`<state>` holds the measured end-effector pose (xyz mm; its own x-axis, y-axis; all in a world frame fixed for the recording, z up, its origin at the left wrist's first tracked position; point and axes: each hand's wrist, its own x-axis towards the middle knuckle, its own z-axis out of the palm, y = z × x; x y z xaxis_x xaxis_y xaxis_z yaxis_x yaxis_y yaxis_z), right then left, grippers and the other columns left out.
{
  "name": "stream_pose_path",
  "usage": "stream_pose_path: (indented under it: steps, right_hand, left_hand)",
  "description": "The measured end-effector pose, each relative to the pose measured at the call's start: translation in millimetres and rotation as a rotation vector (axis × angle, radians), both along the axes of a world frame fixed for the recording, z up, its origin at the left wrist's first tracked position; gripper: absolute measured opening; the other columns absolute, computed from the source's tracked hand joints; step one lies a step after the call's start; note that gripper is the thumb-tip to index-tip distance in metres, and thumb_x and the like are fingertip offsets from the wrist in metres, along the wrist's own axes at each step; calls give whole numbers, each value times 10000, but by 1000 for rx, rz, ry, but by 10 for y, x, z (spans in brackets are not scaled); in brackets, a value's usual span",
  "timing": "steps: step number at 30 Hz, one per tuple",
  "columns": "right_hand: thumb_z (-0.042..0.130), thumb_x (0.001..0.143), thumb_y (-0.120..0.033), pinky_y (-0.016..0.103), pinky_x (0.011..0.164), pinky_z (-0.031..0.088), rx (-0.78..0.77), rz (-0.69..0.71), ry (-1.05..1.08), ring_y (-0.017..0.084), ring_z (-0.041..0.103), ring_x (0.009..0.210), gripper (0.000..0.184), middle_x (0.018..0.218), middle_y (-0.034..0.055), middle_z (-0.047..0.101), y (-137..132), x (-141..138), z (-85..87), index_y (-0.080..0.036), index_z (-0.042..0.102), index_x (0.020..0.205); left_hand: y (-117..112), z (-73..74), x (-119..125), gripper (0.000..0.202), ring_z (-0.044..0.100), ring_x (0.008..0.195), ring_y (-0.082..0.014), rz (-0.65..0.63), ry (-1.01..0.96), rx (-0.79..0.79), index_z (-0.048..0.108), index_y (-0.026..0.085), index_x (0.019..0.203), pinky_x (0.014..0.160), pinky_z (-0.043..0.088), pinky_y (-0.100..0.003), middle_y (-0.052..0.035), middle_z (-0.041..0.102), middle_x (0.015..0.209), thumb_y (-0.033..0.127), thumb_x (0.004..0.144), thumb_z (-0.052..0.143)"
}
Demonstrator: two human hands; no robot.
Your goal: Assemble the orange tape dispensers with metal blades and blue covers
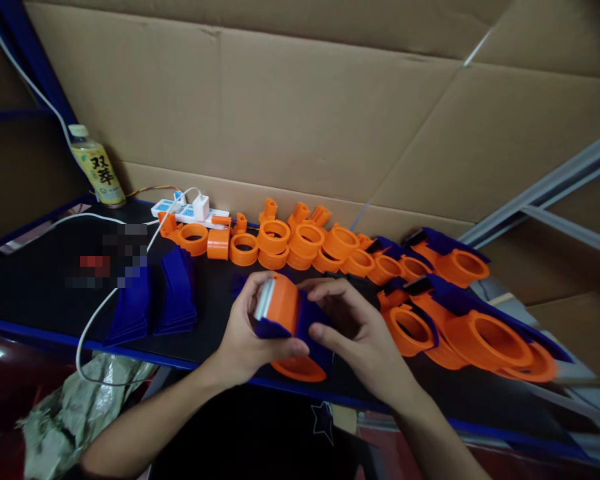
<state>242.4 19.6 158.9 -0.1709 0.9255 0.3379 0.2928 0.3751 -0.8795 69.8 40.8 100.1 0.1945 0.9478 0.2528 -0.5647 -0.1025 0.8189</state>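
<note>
- At 6 o'clock on the tabletop (40, 293), close to the front edge, I see the orange-and-blue part (286, 308) held between both hands.
- Its orange body faces up and blue panels wrap its sides. A wide orange flange (300, 369) sits at the bottom; I can't tell whether it touches the mat.
- Left grip (240, 337): closed on the part's left side, thumb laid across the lower front, fingers wrapped behind.
- Right grip (363, 327): closed on the right side, thumb pressing the blue panel, index finger curled over the top.
- 12 o'clock from the part: a row of orange rings (290, 240) along the cardboard wall (280, 100), packed touching one another.
- 3 o'clock: assembled orange-and-blue pieces (480, 333) lying in a cluster, just beside my right grip.
- 9 o'clock: two stacks of blue plates (175, 293), side by side, near my left grip but not touching it.
- 11 o'clock: a power strip (190, 212) with a plugged-in charger; its white cable (111, 293) runs past the blue plates and over the front edge.
- 10 o'clock, far corner: an upright bottle (97, 167) with a yellow label.
- 8 o'clock, below the tabletop edge: crumpled wrap (80, 393).
</note>
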Motion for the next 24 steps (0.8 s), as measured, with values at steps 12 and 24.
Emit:
stream_pose_path:
  steps: [12, 24]
  right_hand:
    - [907, 665, -335, 223, 674, 498, -256, -16, 353, 131, 578, 754, 292, 835, 1, 627, -31, 27, -74, -216, 672, 791]
    - [884, 723, -330, 243, 650, 490, -125, 62, 328, 126, 589, 717, 205, 771, -17, 623, -2, 70, -101, -228, 706, 730]
  left_hand:
    - [-51, 175, -98, 720, 626, 971, -250, -111, 55, 251, 699, 224, 1150, 879, 507, -332, -67, 656, 1065, 247, 491, 988]
    - [0, 171, -116, 772, 640, 1179, -329, -180, 100, 353, 707, 212, 1163, 1030, 493, -407, -128, 686, 1250, 226, 450, 1002]
